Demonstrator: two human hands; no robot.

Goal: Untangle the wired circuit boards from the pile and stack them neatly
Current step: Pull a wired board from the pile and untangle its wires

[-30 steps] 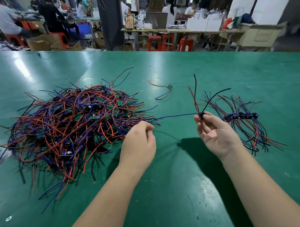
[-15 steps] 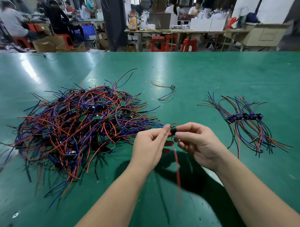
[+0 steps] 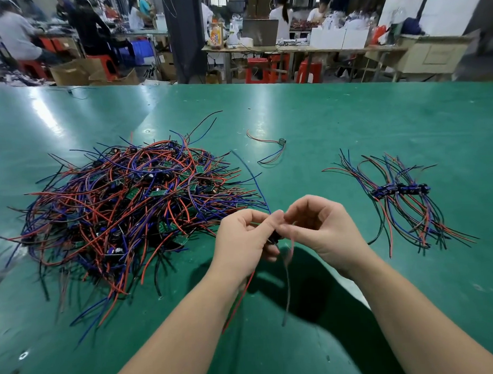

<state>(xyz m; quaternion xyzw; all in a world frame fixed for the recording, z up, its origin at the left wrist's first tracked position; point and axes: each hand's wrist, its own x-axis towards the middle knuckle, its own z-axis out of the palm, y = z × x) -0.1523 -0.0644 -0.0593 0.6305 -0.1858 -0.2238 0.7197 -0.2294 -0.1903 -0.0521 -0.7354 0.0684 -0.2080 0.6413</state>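
A big tangled pile (image 3: 123, 208) of small green circuit boards with red, blue and black wires lies at the left of the green table (image 3: 335, 119). At the right sits a neat stack of boards (image 3: 399, 190) with wires fanned to both sides. Between them, above the table, my left hand (image 3: 244, 240) and my right hand (image 3: 322, 231) meet and both pinch one small wired board (image 3: 275, 237), mostly hidden by my fingers. Its blue wire rises toward the pile; a red and a dark wire hang down below my hands.
One loose wired board (image 3: 281, 142) lies alone farther back, between pile and stack. Beyond the table's far edge are other work tables, red stools, cardboard boxes and seated people.
My hands came together in front of me around one board; a second ago the right hand held it up near the stack, wires upright. The wires now hang down.
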